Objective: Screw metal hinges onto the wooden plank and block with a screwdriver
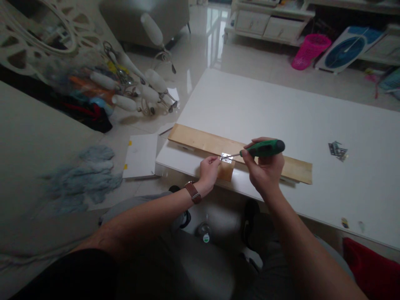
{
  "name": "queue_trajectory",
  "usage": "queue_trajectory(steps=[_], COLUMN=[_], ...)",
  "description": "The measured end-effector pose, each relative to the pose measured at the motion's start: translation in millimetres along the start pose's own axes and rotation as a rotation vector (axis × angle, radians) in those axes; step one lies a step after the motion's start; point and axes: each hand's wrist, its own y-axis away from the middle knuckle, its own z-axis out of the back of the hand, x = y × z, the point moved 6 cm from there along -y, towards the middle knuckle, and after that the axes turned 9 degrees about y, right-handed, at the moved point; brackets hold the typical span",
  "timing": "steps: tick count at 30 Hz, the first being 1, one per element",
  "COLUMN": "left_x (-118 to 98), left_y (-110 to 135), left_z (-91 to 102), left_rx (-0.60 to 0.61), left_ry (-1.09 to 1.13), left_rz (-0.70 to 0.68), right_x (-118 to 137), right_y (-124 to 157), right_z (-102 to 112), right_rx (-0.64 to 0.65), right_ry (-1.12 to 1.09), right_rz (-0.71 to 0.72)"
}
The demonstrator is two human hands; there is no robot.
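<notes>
My right hand point(265, 168) is closed around the green and black handle of a screwdriver point(265, 148). The shaft points left, its tip over a silver metal hinge point(227, 160). That hinge lies where a long wooden board point(200, 141) meets a short wooden piece point(225, 173), which sticks out towards me. Close to the screwdriver's tip, my left hand point(208, 171) is closed in a pinch at the hinge's left edge; what its fingertips hold is too small to make out. A brown-strapped watch point(193, 191) is on my left wrist.
The work lies on a large white panel point(287, 112). Several metal hinges point(338, 151) are piled at its right, with a small packet point(344, 223) near the front edge. On the left are a white box point(140, 156) and a lamp with white shades point(151, 29). A bottle point(204, 231) stands below.
</notes>
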Motion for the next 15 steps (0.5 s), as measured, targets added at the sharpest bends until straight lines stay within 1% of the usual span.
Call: queue_trajectory(steps=[11, 15], left_x=[2, 4], left_y=[-2, -4], left_z=[-0.3, -0.1], left_rx=[0.027, 0.056], left_ry=[0.038, 0.028], left_rz=[-0.001, -0.005], right_x=[7, 11], right_y=[0, -3], right_z=[-7, -12], right_rx=[0.055, 0.083], right_ry=[0.052, 0.047], right_rz=[0.057, 0.038])
